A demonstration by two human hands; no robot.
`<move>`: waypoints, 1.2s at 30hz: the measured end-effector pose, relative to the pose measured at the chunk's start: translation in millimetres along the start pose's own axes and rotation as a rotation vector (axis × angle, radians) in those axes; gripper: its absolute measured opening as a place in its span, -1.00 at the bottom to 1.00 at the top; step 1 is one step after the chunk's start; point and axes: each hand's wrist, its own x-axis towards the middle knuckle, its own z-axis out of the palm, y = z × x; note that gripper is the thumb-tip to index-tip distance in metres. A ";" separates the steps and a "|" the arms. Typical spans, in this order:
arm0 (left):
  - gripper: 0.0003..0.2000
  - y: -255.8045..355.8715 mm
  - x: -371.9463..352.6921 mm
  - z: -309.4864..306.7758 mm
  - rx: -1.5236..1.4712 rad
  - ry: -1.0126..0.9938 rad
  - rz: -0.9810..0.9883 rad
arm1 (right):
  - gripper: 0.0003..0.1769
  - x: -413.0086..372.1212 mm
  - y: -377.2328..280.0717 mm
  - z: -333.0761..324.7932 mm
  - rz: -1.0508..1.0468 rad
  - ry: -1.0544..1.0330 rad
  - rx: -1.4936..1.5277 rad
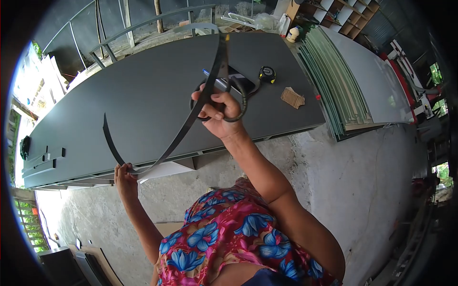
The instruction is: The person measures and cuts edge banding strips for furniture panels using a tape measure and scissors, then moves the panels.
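Note:
A long dark flexible strip (183,131) curves through the air above the grey table. My left hand (126,180) pinches its lower part near the table's front edge, and one end curls up to the left. My right hand (220,110) holds scissors (244,97) with large dark handles, its fingers also at the strip. The scissor blades point away from me, partly behind the strip, whose far part loops back at the top. Beyond my right hand lie a dark flat device (241,80) and a blue-tipped pen (205,72).
The grey table (157,76) bears a tape measure (267,74), a cardboard scrap (292,97) and dark strips (46,159) at the far left. Stacked green-edged sheets (334,78) stand right of it. Concrete floor (353,176) lies in front.

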 end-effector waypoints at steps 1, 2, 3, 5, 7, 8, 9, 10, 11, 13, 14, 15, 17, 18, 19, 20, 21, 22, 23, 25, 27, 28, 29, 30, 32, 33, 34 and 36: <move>-0.97 2.7 -0.5 -5.6 0.010 0.015 0.009 | -0.80 -6.3 -12.2 3.0 -0.040 -0.009 -0.018; -0.98 4.8 -0.8 -12.9 0.020 0.030 0.016 | -0.80 -14.7 -25.4 4.6 -0.080 -0.017 -0.037; -0.97 5.3 1.6 -23.7 0.074 0.011 0.040 | -0.80 -24.5 -39.9 5.0 -0.103 -0.008 -0.096; -0.97 7.1 -0.1 -23.4 0.061 0.050 0.052 | -0.78 -48.0 -67.0 8.0 -0.166 0.052 -0.265; -0.97 7.0 -1.7 -23.8 0.070 0.073 0.050 | -0.77 -75.4 -91.1 6.6 -0.206 0.119 -0.436; -0.97 5.5 -0.5 -25.7 0.070 0.044 0.055 | -0.76 -88.8 -101.9 3.7 -0.210 0.135 -0.496; -0.97 3.8 1.2 -27.9 0.070 0.017 0.061 | -0.77 -101.8 -111.8 1.1 -0.230 0.164 -0.519; -0.97 1.9 2.8 -29.8 0.070 -0.008 0.067 | -0.78 -114.6 -121.5 -2.1 -0.247 0.193 -0.540; -0.98 -0.4 4.4 -30.4 0.079 0.059 0.052 | -0.79 -127.5 -132.7 -6.1 -0.263 0.233 -0.541; -0.97 -10.9 5.1 -27.6 0.068 0.066 0.028 | -0.81 -152.9 -150.7 -17.4 -0.305 0.326 -0.535; -0.97 -17.0 4.4 -25.2 0.062 0.071 0.017 | -0.82 -164.7 -157.9 -26.4 -0.331 0.375 -0.527; -0.95 -25.9 0.8 -15.6 0.055 0.086 0.008 | -0.83 -174.9 -165.3 -36.6 -0.357 0.421 -0.520; -0.89 -48.7 -1.4 -8.6 0.013 0.059 0.000 | -0.86 -195.2 -179.0 -62.6 -0.369 0.505 -0.419; -0.88 -61.4 -0.5 -9.7 0.005 0.080 -0.009 | -0.87 -206.8 -186.3 -76.1 -0.374 0.549 -0.367; -0.87 -70.5 -3.5 -7.3 -0.001 0.116 -0.012 | -0.91 -219.8 -195.7 -88.0 -0.363 0.563 -0.305; -0.86 -78.7 -6.7 -5.2 -0.006 0.152 -0.015 | -0.92 -231.9 -203.7 -102.0 -0.387 0.582 -0.291; -0.84 -86.4 -9.4 -4.4 -0.002 0.161 -0.012 | -0.93 -243.9 -211.4 -116.7 -0.411 0.601 -0.277; -0.83 -93.7 -12.9 -3.1 0.002 0.170 -0.010 | -0.93 -253.8 -217.9 -128.6 -0.435 0.621 -0.263; -0.82 -100.4 -17.1 -2.0 0.009 0.179 -0.010 | -0.94 -264.8 -224.6 -140.6 -0.436 0.633 -0.277; -0.81 -109.5 -26.3 7.2 0.048 0.182 -0.015 | -0.96 -285.2 -234.7 -163.0 -0.439 0.724 -0.274; -0.81 -118.7 -34.2 21.7 0.093 0.210 0.002 | -0.95 -303.3 -243.1 -183.3 -0.433 0.805 -0.260; -0.81 -124.7 -37.2 28.3 0.094 0.215 0.013 | -0.94 -309.4 -245.5 -191.8 -0.426 0.841 -0.246; -0.81 -130.3 -38.3 34.0 0.095 0.218 0.026 | -0.92 -315.4 -246.8 -200.4 -0.419 0.876 -0.232; -0.82 -134.6 -37.3 38.2 0.094 0.218 0.042 | -0.92 -322.2 -249.2 -211.2 -0.397 0.887 -0.207; -0.81 -143.1 -31.1 37.0 0.109 0.245 0.081 | -0.90 -329.7 -256.7 -232.0 -0.352 0.895 -0.163; -0.81 -146.1 -27.9 34.3 0.115 0.261 0.103 | -0.89 -330.7 -259.3 -237.9 -0.345 0.898 -0.168; -0.80 -147.3 -25.9 32.4 0.093 0.299 0.116 | -0.88 -331.2 -260.9 -242.9 -0.337 0.901 -0.173; -0.79 -147.1 -22.4 25.7 0.051 0.376 0.140 | -0.87 -331.7 -263.1 -252.7 -0.314 0.894 -0.176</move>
